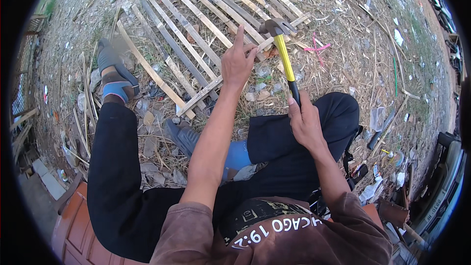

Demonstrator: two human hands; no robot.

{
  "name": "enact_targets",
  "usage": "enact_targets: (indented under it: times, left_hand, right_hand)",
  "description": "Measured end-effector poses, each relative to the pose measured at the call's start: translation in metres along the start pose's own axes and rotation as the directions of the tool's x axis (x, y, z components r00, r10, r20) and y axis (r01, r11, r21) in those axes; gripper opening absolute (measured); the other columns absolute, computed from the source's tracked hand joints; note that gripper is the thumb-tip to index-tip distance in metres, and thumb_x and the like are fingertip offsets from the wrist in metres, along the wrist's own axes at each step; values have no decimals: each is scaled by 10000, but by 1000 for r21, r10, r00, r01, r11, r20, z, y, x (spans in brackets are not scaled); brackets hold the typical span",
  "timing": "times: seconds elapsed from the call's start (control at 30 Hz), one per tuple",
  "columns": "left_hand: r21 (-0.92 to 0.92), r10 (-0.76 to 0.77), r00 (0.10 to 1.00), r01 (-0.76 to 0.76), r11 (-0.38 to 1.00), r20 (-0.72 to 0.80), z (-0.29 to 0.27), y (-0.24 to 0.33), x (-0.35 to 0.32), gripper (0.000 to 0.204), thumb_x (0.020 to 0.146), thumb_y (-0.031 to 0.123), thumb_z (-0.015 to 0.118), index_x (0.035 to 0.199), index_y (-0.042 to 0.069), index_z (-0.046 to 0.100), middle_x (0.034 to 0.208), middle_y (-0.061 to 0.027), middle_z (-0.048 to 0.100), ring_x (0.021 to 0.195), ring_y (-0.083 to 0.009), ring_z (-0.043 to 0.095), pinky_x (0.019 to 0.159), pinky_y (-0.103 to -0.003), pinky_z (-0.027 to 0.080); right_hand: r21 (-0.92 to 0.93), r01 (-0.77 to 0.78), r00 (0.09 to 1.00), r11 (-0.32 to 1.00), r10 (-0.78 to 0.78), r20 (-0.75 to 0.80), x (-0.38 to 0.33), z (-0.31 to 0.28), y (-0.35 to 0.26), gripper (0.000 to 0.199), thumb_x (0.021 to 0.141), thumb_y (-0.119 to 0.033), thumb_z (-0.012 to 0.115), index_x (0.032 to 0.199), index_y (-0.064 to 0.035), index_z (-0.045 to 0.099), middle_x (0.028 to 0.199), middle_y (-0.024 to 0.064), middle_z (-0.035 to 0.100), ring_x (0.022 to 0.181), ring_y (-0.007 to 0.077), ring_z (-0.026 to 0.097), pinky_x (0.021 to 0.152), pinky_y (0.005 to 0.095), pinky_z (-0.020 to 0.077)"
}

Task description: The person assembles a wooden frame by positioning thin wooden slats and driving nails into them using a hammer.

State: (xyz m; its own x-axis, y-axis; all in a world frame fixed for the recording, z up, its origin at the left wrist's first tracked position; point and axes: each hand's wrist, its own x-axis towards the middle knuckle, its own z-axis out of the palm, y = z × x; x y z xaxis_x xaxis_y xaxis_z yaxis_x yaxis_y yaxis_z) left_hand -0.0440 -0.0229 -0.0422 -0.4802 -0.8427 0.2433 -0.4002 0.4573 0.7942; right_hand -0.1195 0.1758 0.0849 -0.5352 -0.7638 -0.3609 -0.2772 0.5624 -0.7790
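Note:
Wooden slats lie side by side on the ground in front of me, fanned out and joined near their closer ends by a thin wooden crosspiece. My left hand rests over the middle of this crosspiece, index finger stretched along a slat and thumb against the strip; its lower fingers are hidden. In my right hand is a claw hammer, gripped by the black end of its yellow handle. The metal head hovers over or rests near the crosspiece's right part; contact cannot be made out.
Dry straw and stones cover the ground. A pink ribbon lies right of the slats. Further right is a blade with a black handle. A reddish-brown panel lies beneath me, and a vehicle stands at the right edge.

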Motion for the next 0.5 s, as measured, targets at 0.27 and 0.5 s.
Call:
enact_targets:
  times: [0.27, 0.5]
  left_hand:
    - [1, 6, 995, -6, 1000, 96, -10, 6, -2, 713, 775, 247, 819, 1409, 106, 524, 1009, -45, 733, 878, -246, 661, 769, -373, 516]
    - [335, 91, 989, -125, 934, 113, -45, -5, -20, 399, 752, 323, 825, 1089, 132, 734, 1084, -38, 684, 1014, -271, 601, 850, -416, 456]
  right_hand:
    - [62, -65, 997, 996, 63, 40, 8, 11, 30, 276, 1055, -284, 489, 983, -20, 456, 618, 199, 540, 570, 407, 576, 546, 455, 415]
    - [-97, 61, 997, 993, -56, 45, 13, 5, 26, 288, 1055, -302, 481, 999, -20, 472, 620, 203, 545, 593, 427, 582, 563, 470, 418]
